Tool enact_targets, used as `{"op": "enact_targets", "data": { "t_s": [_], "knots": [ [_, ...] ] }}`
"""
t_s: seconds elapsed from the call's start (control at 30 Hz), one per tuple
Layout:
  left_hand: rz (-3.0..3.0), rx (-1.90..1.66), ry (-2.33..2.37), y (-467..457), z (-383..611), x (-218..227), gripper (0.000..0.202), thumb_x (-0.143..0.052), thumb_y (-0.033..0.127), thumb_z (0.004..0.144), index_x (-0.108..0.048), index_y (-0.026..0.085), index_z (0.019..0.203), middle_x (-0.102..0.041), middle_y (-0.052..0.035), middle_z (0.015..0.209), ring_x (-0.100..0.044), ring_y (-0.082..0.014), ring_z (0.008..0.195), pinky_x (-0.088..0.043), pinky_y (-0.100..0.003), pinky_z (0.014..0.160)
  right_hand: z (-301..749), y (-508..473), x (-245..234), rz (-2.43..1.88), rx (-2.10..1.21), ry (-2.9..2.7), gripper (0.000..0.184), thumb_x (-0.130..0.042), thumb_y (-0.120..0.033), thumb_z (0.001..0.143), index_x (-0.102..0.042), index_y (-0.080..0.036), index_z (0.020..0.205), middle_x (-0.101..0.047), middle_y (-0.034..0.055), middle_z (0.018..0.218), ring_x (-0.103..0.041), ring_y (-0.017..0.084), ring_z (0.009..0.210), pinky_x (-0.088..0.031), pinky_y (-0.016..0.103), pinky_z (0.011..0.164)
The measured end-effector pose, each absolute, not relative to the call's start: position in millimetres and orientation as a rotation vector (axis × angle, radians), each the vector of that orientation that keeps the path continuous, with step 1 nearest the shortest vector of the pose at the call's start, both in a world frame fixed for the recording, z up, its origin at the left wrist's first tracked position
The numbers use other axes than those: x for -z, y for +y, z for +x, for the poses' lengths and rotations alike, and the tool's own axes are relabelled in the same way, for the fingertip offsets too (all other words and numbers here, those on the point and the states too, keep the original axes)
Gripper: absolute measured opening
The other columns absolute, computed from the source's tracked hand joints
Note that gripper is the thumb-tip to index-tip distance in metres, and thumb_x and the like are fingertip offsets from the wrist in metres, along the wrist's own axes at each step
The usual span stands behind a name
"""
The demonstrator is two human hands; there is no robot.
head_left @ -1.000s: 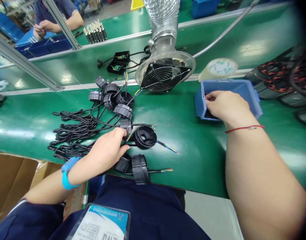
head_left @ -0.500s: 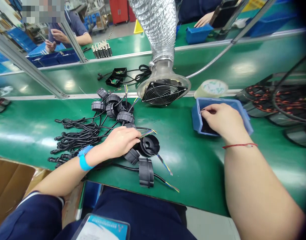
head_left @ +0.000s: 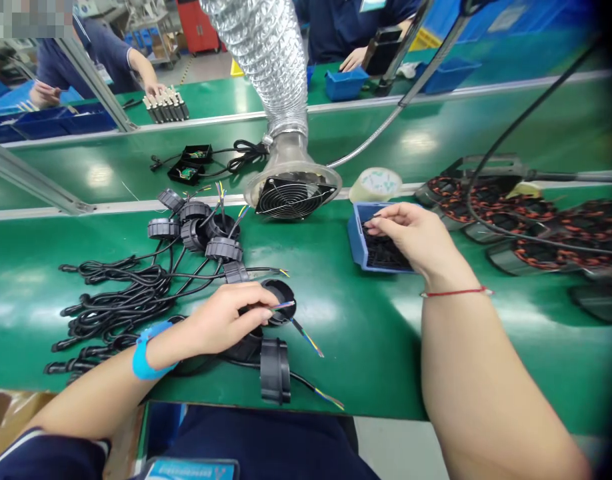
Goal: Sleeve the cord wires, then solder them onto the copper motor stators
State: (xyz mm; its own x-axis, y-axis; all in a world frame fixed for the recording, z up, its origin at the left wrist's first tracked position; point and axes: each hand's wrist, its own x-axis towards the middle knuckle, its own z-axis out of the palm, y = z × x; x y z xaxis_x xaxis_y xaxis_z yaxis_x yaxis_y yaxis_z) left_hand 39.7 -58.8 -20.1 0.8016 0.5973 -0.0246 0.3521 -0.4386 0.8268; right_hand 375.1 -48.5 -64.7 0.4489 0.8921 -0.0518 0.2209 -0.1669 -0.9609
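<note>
My left hand [head_left: 233, 317] is closed in a pinch around a black cable's end, and its thin coloured wires [head_left: 285, 305] stick out past the fingertips. Just behind them lies a round black cap [head_left: 285, 290]. Another ribbed black cap [head_left: 275, 372] stands on its side nearer to me, a cable with bare coloured wires [head_left: 326, 398] running through it. My right hand [head_left: 411, 237] is over the blue bin [head_left: 357, 243], fingertips pinched above small black parts [head_left: 383, 253]. Whatever is between those fingers is too small to make out.
More black caps [head_left: 223, 249] and coiled black cables [head_left: 131, 293] cover the left bench. A fan [head_left: 293, 200] under a silver duct [head_left: 266, 60] hangs mid-bench. Behind the bin stands a tape roll [head_left: 376, 184]; copper-wound motor parts [head_left: 526, 217] sit right. Co-workers' hands show across the bench.
My right hand has risen from deep in the bin to its top, fingers pinched. My left hand still holds the wires, now lower over the round cap. The whole view has shifted rightward.
</note>
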Motion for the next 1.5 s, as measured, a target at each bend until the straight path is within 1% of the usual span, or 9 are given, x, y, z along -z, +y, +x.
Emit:
{"op": "enact_targets", "data": {
  "t_s": [0.1, 0.17, 0.4, 0.5, 0.67, 0.83, 1.07, 1.23, 1.5],
  "knots": [
    [1.678, -0.401, 0.831, -60, 39, 25, 0.013, -0.054, 0.026, 0.086, -0.061, 0.015, 0.088, -0.062, -0.0016, 0.074, -0.059, -0.0102, 0.063, -0.049, -0.022, 0.061, 363, -53, 55, -1.559, -0.856, -0.944, 0.014, -0.07, -0.022, 0.069, -0.056, -0.023, 0.069, -0.064, -0.0005, 0.067, -0.061, 0.013, 0.061, -0.05, 0.029, 0.069],
    [1.486, -0.449, 0.87, -60, 39, 28, 0.017, -0.058, 0.031, 0.085, -0.059, 0.014, 0.086, -0.058, -0.0003, 0.072, -0.056, -0.0083, 0.058, -0.048, -0.021, 0.057, 347, -58, 48, -1.48, -0.928, -0.974, 0.014, -0.071, -0.025, 0.069, -0.057, -0.023, 0.071, -0.064, -0.0008, 0.069, -0.062, 0.013, 0.063, -0.051, 0.029, 0.069],
    [1.367, -0.541, 0.869, -61, 46, 30, 0.018, -0.061, 0.031, 0.084, -0.054, 0.014, 0.09, -0.053, 0.0028, 0.075, -0.049, -0.004, 0.055, -0.043, -0.017, 0.053, 264, -78, 33, -1.24, -1.41, -1.264, 0.02, -0.074, -0.035, 0.071, -0.061, -0.019, 0.071, -0.064, 0.0007, 0.066, -0.061, 0.014, 0.063, -0.051, 0.028, 0.063],
    [1.37, -0.543, 0.878, -62, 48, 30, 0.02, -0.062, 0.031, 0.083, -0.053, 0.015, 0.09, -0.052, 0.0031, 0.075, -0.049, -0.0041, 0.056, -0.043, -0.017, 0.052, 246, -81, 34, -1.216, -1.507, -1.26, 0.021, -0.073, -0.036, 0.072, -0.06, -0.019, 0.073, -0.063, -0.0004, 0.067, -0.061, 0.013, 0.064, -0.051, 0.028, 0.064],
    [1.387, -0.569, 0.845, -62, 46, 31, 0.023, -0.057, 0.037, 0.088, -0.052, 0.015, 0.085, -0.051, 0.0029, 0.071, -0.049, -0.0051, 0.055, -0.043, -0.018, 0.052, 240, -87, 31, -1.254, -1.342, -1.319, 0.017, -0.072, -0.036, 0.072, -0.065, -0.02, 0.075, -0.065, 0.0011, 0.07, -0.06, 0.014, 0.064, -0.051, 0.027, 0.06],
    [1.434, -0.555, 0.817, -62, 45, 28, 0.022, -0.054, 0.034, 0.089, -0.056, 0.014, 0.082, -0.055, 0.0013, 0.073, -0.048, -0.0047, 0.055, -0.042, -0.018, 0.052, 239, -93, 24, -1.276, -1.171, -1.39, 0.007, -0.067, -0.029, 0.077, -0.071, -0.023, 0.079, -0.07, 0.0015, 0.076, -0.066, 0.016, 0.07, -0.056, 0.029, 0.068],
    [1.483, -0.512, 0.831, -62, 45, 26, 0.021, -0.054, 0.032, 0.089, -0.058, 0.013, 0.079, -0.056, 0.0006, 0.071, -0.048, -0.0053, 0.056, -0.041, -0.018, 0.052, 242, -95, 26, -1.294, -1.138, -1.381, 0.008, -0.066, -0.029, 0.081, -0.072, -0.024, 0.082, -0.072, 0.0004, 0.076, -0.069, 0.015, 0.067, -0.058, 0.028, 0.065],
    [1.503, -0.503, 0.83, -62, 44, 26, 0.022, -0.054, 0.032, 0.089, -0.059, 0.013, 0.08, -0.057, 0.0002, 0.071, -0.048, -0.0053, 0.057, -0.041, -0.017, 0.052, 242, -97, 26, -1.298, -1.048, -1.493, 0.008, -0.065, -0.027, 0.082, -0.072, -0.025, 0.082, -0.073, -0.0002, 0.076, -0.068, 0.016, 0.069, -0.057, 0.03, 0.071],
    [1.52, -0.499, 0.832, -62, 45, 25, 0.021, -0.054, 0.03, 0.089, -0.06, 0.012, 0.08, -0.057, 0.0006, 0.07, -0.048, -0.0051, 0.056, -0.041, -0.017, 0.052, 242, -97, 25, -1.304, -0.929, -1.564, 0.011, -0.061, -0.024, 0.085, -0.071, -0.021, 0.085, -0.073, 0.0003, 0.078, -0.067, 0.014, 0.068, -0.056, 0.027, 0.07]
  ]
}}
